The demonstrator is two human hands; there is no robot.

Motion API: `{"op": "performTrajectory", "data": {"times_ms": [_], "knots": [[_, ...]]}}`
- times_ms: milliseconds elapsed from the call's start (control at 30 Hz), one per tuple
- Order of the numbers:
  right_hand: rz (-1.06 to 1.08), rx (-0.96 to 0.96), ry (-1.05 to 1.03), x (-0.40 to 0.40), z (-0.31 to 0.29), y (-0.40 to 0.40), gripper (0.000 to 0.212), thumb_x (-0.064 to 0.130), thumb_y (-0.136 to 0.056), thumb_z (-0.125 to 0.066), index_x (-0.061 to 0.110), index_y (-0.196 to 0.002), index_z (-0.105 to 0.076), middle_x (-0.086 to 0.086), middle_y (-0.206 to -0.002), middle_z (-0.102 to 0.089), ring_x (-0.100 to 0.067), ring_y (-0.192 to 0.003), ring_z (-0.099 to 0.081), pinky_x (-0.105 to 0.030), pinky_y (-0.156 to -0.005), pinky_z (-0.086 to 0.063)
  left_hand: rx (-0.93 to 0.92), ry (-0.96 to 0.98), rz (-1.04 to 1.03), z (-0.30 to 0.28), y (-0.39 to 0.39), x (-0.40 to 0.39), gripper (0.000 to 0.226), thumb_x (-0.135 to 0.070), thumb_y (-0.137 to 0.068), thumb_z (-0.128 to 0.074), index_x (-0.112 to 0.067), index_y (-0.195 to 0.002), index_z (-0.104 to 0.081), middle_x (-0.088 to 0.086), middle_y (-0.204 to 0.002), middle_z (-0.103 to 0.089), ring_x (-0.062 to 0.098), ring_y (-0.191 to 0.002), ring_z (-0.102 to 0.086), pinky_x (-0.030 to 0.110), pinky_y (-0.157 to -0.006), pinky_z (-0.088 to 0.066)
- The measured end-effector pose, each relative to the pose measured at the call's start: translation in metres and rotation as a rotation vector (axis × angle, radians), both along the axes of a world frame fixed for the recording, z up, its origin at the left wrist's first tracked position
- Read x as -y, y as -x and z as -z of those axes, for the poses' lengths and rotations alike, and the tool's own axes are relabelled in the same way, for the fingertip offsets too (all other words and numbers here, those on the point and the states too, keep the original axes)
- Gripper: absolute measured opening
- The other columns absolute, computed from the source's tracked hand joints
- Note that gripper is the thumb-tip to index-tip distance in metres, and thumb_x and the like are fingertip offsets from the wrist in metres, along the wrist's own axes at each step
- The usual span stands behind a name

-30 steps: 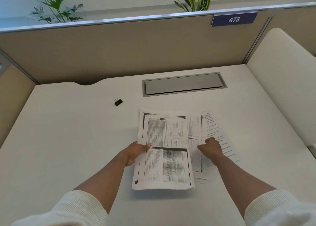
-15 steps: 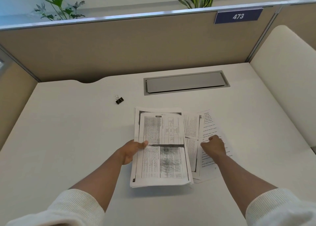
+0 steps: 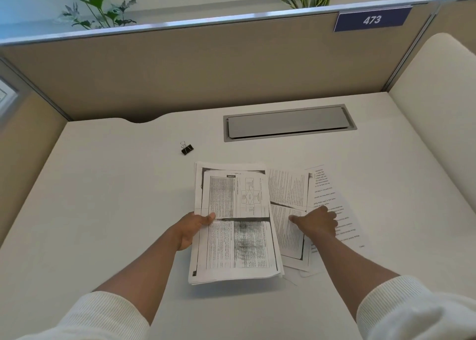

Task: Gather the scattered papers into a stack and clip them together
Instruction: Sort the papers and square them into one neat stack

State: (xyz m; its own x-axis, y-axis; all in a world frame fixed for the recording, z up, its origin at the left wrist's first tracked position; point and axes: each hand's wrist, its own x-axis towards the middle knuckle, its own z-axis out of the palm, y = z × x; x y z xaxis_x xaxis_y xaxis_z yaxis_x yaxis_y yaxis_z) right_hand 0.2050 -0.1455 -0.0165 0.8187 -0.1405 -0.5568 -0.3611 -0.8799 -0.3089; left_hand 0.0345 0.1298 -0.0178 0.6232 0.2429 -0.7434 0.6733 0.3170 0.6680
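Note:
A stack of printed papers [image 3: 235, 247] lies on the white desk [image 3: 103, 211] in front of me. My left hand [image 3: 192, 227] grips the stack's left edge, thumb on top and fingers under it. To the right, two loose printed sheets [image 3: 287, 190] fan out, partly tucked under the stack. My right hand [image 3: 315, 222] rests on them, fingers curled and pressing down, thumb pointing left. A small black binder clip [image 3: 186, 149] lies alone on the desk, beyond the papers to the left.
A grey cable-tray lid [image 3: 288, 123] is set into the desk behind the papers. Beige partition walls [image 3: 206, 66] close the back and left sides; a cream panel [image 3: 432, 108] stands on the right. A sign reading 473 [image 3: 372, 19] hangs on the partition.
The stack in my left hand has shifted slightly left, uncovering more of the loose sheets. My right hand slid a little left across those sheets.

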Motion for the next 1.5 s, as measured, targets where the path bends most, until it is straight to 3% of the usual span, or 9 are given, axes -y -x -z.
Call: {"op": "performTrajectory", "data": {"times_ms": [200, 500, 600, 667, 767, 833, 1100, 1200, 1500], "knots": [[0.036, 0.002, 0.042, -0.009, 0.003, 0.002, 0.088, 0.034, -0.069, -0.085, 0.002, -0.133, -0.034, -0.020, -0.135, -0.038, -0.035, -0.124, -0.043, -0.048, -0.094, -0.047, 0.018, 0.009, -0.036, 0.001, 0.009, -0.008, 0.062, -0.033, -0.090, -0.070, -0.002, -0.140, -0.051, 0.014, -0.143, -0.054, 0.033, -0.138, -0.043, 0.052, -0.121, -0.021], [0.171, -0.122, -0.049, -0.015, 0.011, -0.009, 0.074, 0.017, -0.073, -0.080, -0.001, -0.130, -0.036, -0.020, -0.131, -0.052, -0.036, -0.119, -0.052, -0.042, -0.093, -0.050, 0.000, 0.002, -0.030, 0.001, 0.016, -0.012, 0.057, -0.033, -0.090, -0.069, -0.002, -0.136, -0.056, 0.013, -0.138, -0.060, 0.032, -0.134, -0.048, 0.050, -0.121, -0.023], [0.118, -0.115, -0.149, -0.014, 0.011, -0.008, 0.067, 0.009, -0.083, -0.065, 0.000, -0.142, -0.034, -0.019, -0.132, -0.053, -0.034, -0.111, -0.058, -0.035, -0.075, -0.053, -0.013, -0.011, -0.022, 0.002, 0.016, -0.013, 0.051, -0.032, -0.092, -0.067, -0.002, -0.133, -0.060, 0.012, -0.134, -0.063, 0.031, -0.131, -0.052, 0.049, -0.121, -0.024], [0.059, -0.072, -0.186, -0.010, 0.014, -0.007, 0.059, 0.010, -0.087, -0.052, 0.004, -0.143, -0.037, -0.018, -0.129, -0.055, -0.031, -0.104, -0.060, -0.031, -0.068, -0.050, -0.025, -0.019, -0.013, 0.004, 0.016, -0.014, 0.048, -0.031, -0.093, -0.066, -0.001, -0.131, -0.061, 0.013, -0.133, -0.064, 0.030, -0.128, -0.054, 0.045, -0.120, -0.024], [0.053, 0.054, -0.234, -0.004, 0.015, -0.009, 0.045, 0.014, -0.091, -0.045, 0.010, -0.136, -0.047, -0.015, -0.122, -0.059, -0.028, -0.089, -0.058, -0.032, -0.068, -0.048, -0.045, -0.054, 0.014, 0.007, 0.015, -0.017, 0.049, -0.031, -0.094, -0.066, 0.001, -0.130, -0.060, 0.014, -0.135, -0.062, 0.028, -0.127, -0.053, 0.038, -0.118, -0.024], [0.098, 0.159, -0.256, -0.001, 0.013, -0.013, 0.035, 0.017, -0.094, -0.043, 0.012, -0.128, -0.054, -0.016, -0.116, -0.061, -0.027, -0.083, -0.052, -0.032, -0.070, -0.044, -0.050, -0.071, 0.021, 0.010, 0.015, -0.019, 0.050, -0.030, -0.093, -0.066, 0.003, -0.130, -0.060, 0.016, -0.136, -0.061, 0.030, -0.129, -0.052, 0.044, -0.121, -0.025], [0.381, 0.342, -0.386, 0.005, 0.001, -0.033, 0.033, 0.025, -0.097, -0.045, 0.014, -0.125, -0.059, -0.015, -0.117, -0.064, -0.035, -0.098, -0.059, -0.032, -0.079, -0.043, -0.076, -0.122, -0.023, 0.017, 0.021, -0.025, 0.070, -0.035, -0.092, -0.068, 0.002, -0.146, -0.041, 0.015, -0.151, -0.045, 0.031, -0.142, -0.038, 0.047, -0.123, -0.016], [0.482, 0.398, -0.424, 0.004, -0.004, -0.036, 0.025, 0.023, -0.096, -0.046, 0.015, -0.114, -0.061, -0.014, -0.108, -0.064, -0.029, -0.083, -0.053, -0.032, -0.074, -0.043, -0.080, -0.148, -0.038, 0.015, 0.022, -0.026, 0.077, -0.035, -0.091, -0.069, 0.001, -0.149, -0.034, 0.014, -0.154, -0.041, 0.030, -0.144, -0.035, 0.045, -0.123, -0.017], [0.460, 0.531, -0.463, -0.008, -0.013, -0.038, 0.019, 0.023, -0.098, -0.045, 0.015, -0.108, -0.060, 0.000, -0.090, -0.054, -0.026, -0.085, -0.054, -0.037, -0.080, -0.049, -0.115, -0.221, -0.023, 0.011, 0.020, -0.024, 0.081, -0.038, -0.090, -0.070, 0.001, -0.150, -0.032, 0.015, -0.153, -0.043, 0.032, -0.141, -0.039, 0.045, -0.120, -0.025]]}}
